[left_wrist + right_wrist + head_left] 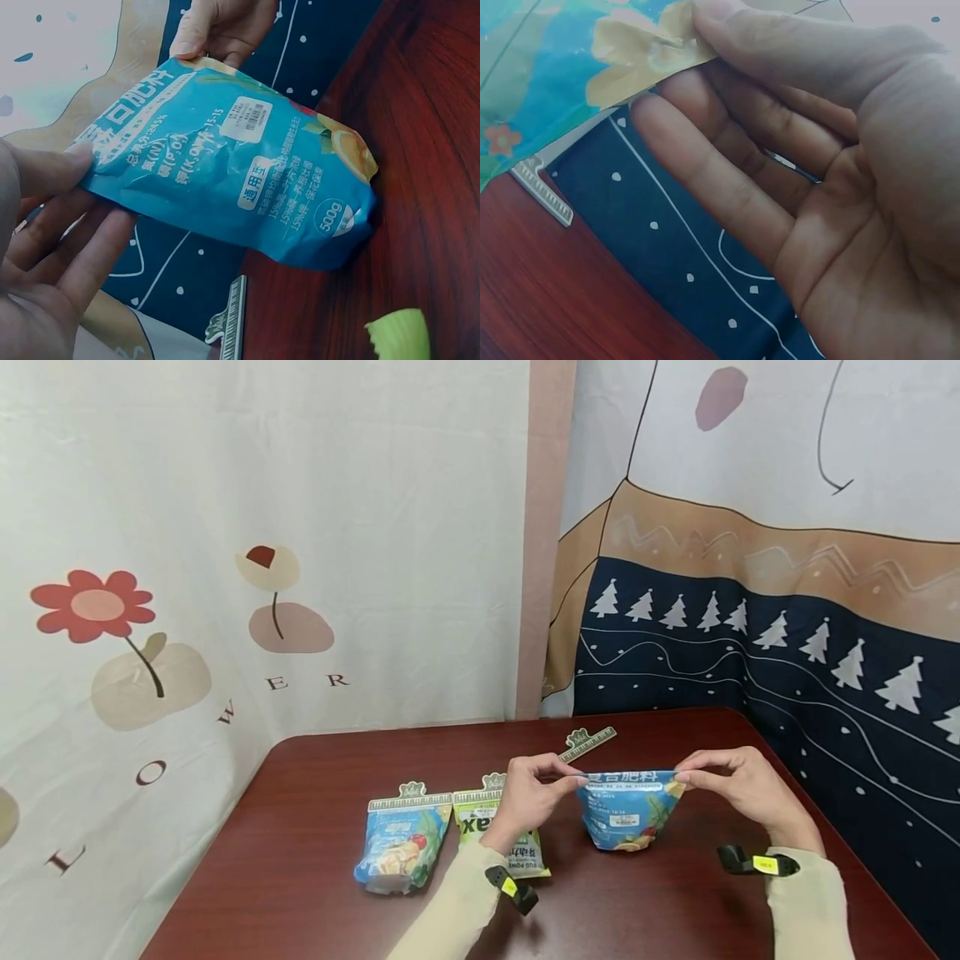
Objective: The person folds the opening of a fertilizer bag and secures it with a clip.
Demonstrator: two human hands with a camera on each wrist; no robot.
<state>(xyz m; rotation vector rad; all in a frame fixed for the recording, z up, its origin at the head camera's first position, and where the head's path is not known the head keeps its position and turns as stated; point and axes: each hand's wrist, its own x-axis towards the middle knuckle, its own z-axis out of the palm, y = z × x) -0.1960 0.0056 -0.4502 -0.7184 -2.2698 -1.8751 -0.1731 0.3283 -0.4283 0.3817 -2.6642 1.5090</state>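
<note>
A blue fertilizer bag (626, 814) marked 500g is held up by its top edge at the right of the table in the head view. My left hand (531, 793) pinches one top corner between thumb and fingers. At the opposite corner my right hand (738, 785) pinches the bag too. Printed text and a white barcode label (244, 118) face the left wrist camera. Behind the left hand lies a loose metal clip (588, 743) with a ruler-like edge. In the right wrist view only the bag's patterned corner (649, 45) shows.
A second blue bag (401, 852) lies left on the dark red table (247, 860), its top closed by a clip (411, 793). Beside it a green bag (474, 817) with a similar clip is partly hidden by the left arm. Printed curtains (420, 568) hang behind.
</note>
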